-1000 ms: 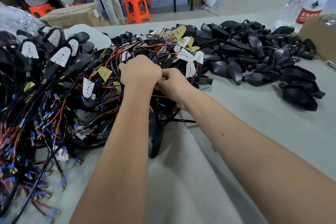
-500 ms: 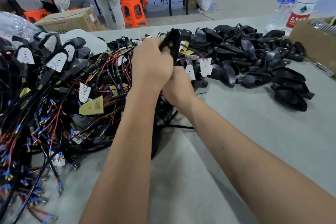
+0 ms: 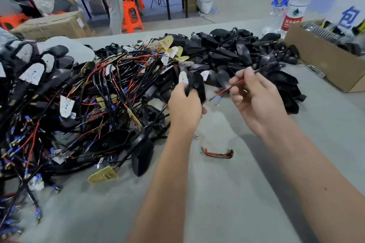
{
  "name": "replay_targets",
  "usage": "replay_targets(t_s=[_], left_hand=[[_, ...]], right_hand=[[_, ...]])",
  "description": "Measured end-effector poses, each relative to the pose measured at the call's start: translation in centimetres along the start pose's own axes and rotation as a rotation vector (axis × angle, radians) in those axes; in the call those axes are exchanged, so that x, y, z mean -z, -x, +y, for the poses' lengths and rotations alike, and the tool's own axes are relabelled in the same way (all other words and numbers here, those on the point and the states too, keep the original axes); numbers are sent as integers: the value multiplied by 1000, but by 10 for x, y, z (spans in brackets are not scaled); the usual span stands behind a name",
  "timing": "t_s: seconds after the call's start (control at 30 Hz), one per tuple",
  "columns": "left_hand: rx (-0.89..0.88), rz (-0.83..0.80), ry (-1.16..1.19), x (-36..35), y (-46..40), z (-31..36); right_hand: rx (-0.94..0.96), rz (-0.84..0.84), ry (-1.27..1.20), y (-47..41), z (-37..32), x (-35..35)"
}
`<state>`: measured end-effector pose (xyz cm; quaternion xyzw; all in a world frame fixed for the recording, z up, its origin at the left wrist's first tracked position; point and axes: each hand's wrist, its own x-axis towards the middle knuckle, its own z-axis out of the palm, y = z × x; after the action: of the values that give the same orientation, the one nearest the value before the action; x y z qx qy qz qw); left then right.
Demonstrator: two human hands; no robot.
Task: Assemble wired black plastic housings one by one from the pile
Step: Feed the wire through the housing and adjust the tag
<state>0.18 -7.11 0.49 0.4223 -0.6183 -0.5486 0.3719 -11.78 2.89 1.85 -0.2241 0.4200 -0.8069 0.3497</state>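
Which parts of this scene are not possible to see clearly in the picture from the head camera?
- Black housing: its lower half is covered by the left hand.
- Red wire: the right hand covers its middle, and blur hides its tip.
- Cardboard box: cut off by the right edge; its contents are blurred.
- Wired pile: cut off by the left edge.
- Bottle labels: too blurred to read.

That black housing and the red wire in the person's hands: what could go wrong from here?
1. The right hand pinches the thin red wire pulled out from the black housing that the left hand grips; a hard tug might strain it.
2. The tangled wire pile lies close by, so loose ends could snag.
3. A small brass terminal lies loose on the table and could get lost.
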Motion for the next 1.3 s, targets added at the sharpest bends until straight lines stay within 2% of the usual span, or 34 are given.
replay_targets(t_s=[0.13, 0.27, 0.37, 0.5, 0.6, 0.93, 1.2, 1.3], left_hand=[[-43, -23, -134, 2, 7, -6], [-64, -195, -75, 8, 13, -14], [-100, -323, -56, 12, 18, -22], [-124, -361, 13, 17, 19, -22], [-149, -401, 18, 16, 20, -20], [-208, -372, 1, 8, 17, -27], [-221, -390, 62, 7, 17, -26], [-215, -349, 58, 6, 17, -28]], right_hand=[[50, -30, -7, 14, 5, 17], [54, -124, -22, 16, 9, 16], [43, -118, -22, 16, 11, 17], [77, -84, 153, 15, 16, 19], [93, -46, 188, 15, 20, 17], [258, 120, 611, 13, 31, 22], [221, 129, 489, 16, 34, 18], [195, 153, 436, 15, 34, 18]])
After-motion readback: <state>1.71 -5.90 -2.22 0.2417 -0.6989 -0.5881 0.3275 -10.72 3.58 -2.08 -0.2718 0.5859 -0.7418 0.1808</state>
